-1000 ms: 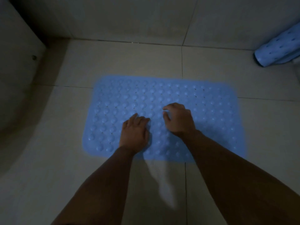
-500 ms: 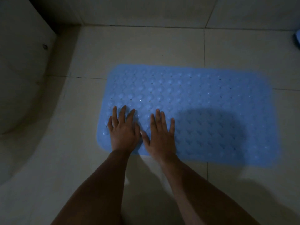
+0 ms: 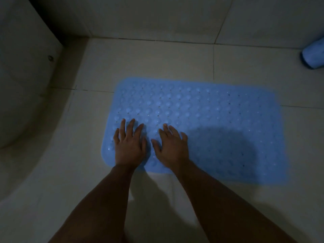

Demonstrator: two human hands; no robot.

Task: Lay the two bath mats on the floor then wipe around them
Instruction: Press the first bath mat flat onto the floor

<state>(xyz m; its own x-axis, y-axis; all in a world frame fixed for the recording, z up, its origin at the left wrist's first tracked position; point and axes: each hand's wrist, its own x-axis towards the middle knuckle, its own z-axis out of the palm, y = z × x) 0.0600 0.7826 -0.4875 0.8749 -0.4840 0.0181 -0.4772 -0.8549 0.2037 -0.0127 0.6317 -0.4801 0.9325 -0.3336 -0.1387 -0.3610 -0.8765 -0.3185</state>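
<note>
Two hands flat, fingers spread, side by side on the near left part of the blue bath mat [image 3: 210,123]: left hand [image 3: 129,144] nearest its left edge, right hand [image 3: 172,146] just beside. Mat unrolled on the tiled floor [image 3: 157,64], bumps up. Second mat [image 3: 313,57], rolled, at the floor's far right edge, well apart.

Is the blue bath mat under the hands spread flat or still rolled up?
Spread flat. The blue bath mat lies open on the tiled floor, all edges down, with left hand and right hand pressing it.
</note>
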